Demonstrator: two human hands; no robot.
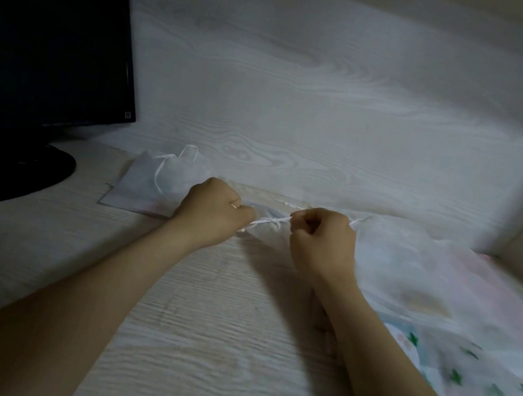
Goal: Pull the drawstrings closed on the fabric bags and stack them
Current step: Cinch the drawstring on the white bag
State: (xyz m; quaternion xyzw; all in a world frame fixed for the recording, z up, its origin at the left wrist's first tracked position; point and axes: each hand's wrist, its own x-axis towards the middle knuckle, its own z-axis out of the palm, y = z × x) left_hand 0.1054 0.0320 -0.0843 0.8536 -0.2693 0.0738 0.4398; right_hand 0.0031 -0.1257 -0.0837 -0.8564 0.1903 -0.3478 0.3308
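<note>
Both my hands are curled into fists, each pinching an end of the white cord (pixel 268 222). The left hand (pixel 213 212) and right hand (pixel 323 242) sit level with each other, a short gap between them. The bag (pixel 267 238) I am working on lies in that gap, straight ahead on the desk (pixel 199 325). Its gathered mouth is between my fists and the cord runs left to right across me, so I judge the pull should go outward along that line.

A closed bag (pixel 176 175) rests just behind my left hand, which makes that hand the nearer one for stacking. More sheer fabric (pixel 397 263) spreads to the right over a patterned cloth (pixel 466 367); I cannot tell how many bags it is.

The only readable writing is "LG" on the dark monitor (pixel 50 27) at far left.
</note>
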